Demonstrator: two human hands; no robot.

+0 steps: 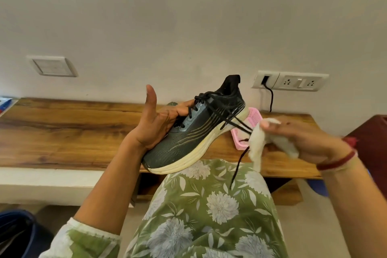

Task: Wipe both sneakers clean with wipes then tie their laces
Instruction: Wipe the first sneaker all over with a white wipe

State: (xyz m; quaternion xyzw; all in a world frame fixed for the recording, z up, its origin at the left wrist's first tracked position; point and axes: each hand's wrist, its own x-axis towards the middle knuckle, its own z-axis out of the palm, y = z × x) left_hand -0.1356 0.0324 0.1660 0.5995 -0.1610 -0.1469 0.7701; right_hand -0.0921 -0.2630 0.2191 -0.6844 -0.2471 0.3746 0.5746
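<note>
The left hand holds the sneaker up in the air over the table. Its fingers curl around the far side of the shoe by the eyelets, the palm is against the near side, and the thumb stands straight up, free. The sneaker is dark grey with a thick cream sole; its toe points down toward the left wrist and its heel rises away from the hand, up and to the right.

The right hand, just right of the sneaker's heel, grips a crumpled white wipe between thumb and fingers. A loose black lace runs from the shoe to this hand, passes into the wipe at the fingertips and hangs down below them. Red bracelets circle the right wrist.

Behind the wipe, between the two hands, a pink basket lies on the table. On the wall beyond the right hand is a socket with a black cable plugged in.
</note>
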